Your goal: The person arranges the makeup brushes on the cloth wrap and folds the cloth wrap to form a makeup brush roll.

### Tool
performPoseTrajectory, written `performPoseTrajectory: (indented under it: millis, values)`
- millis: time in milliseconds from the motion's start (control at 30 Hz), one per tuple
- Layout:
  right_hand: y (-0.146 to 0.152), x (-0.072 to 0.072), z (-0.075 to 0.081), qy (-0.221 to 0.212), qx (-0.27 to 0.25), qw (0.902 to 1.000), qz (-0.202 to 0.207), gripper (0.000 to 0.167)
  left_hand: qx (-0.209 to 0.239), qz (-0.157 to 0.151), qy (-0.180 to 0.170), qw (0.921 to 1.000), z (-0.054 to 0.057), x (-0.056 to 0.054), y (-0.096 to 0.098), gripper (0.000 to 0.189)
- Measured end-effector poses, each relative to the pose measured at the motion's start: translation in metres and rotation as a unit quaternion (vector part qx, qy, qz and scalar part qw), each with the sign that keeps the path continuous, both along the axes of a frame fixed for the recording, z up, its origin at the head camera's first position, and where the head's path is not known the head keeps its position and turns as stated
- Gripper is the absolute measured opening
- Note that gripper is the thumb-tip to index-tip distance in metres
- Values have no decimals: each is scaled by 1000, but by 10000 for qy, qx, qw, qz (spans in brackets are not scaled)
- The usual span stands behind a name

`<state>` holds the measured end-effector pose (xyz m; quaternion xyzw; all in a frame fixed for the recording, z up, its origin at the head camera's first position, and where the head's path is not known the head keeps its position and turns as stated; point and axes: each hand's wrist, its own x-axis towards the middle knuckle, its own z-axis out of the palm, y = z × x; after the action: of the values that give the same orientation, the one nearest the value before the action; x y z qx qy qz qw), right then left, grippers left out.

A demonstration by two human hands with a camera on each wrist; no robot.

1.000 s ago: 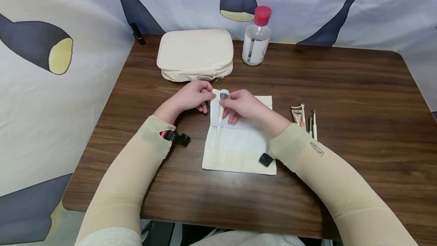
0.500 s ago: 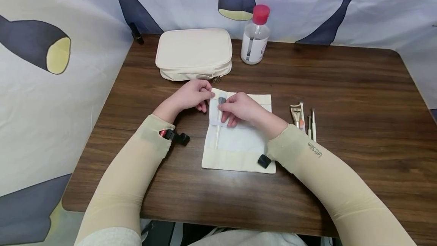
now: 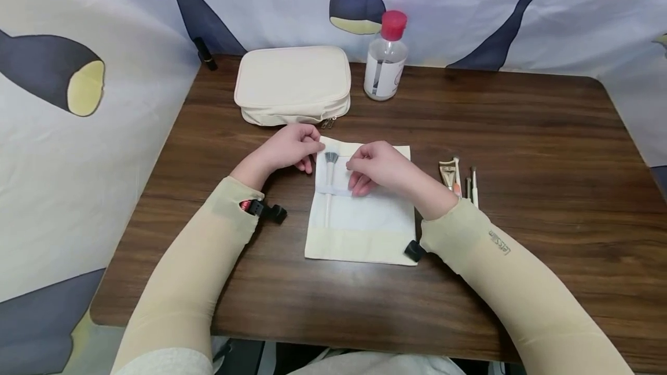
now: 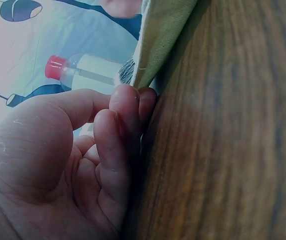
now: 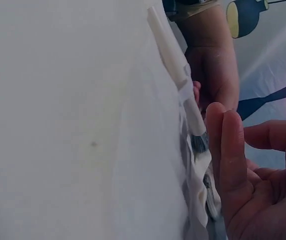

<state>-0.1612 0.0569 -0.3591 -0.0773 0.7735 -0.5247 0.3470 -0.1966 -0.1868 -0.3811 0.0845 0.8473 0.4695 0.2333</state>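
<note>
A cream cloth brush holder (image 3: 365, 247) lies flat on the table, with a white crosswise band. A makeup brush (image 3: 329, 178) with grey bristles and a pale handle runs down its left side, under the band, its lower end reaching the bottom pocket. My left hand (image 3: 296, 148) pinches the holder's upper left corner; the left wrist view has the fingertips right at the fabric edge (image 4: 165, 37). Just right of the brush, my right hand (image 3: 379, 169) hovers over the holder, fingers loosely bent around nothing. The right wrist view shows its fingertips beside the bristles (image 5: 199, 143).
Several small brushes and tools (image 3: 458, 181) lie right of the holder, partly behind the right forearm. Behind stand a cream zip case (image 3: 293, 77) and a red-capped bottle (image 3: 385, 68). A black tube (image 3: 205, 54) is at the back left corner, near the fabric backdrop.
The brush has moved down the holder, toward the pocket. My right hand has let go of it and shifted slightly right. The left hand stays at the corner.
</note>
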Motion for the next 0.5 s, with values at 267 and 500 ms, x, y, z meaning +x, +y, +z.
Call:
performPoseTrajectory:
  millis: [267,500]
  values:
    - [28,11,17,449,40,9989,155,24,1,58,102,9999,-3,0,-1,16]
    - [75,12,35,710,214,9971,-186,30,-25,-2,78,10000,-4,0,2,15]
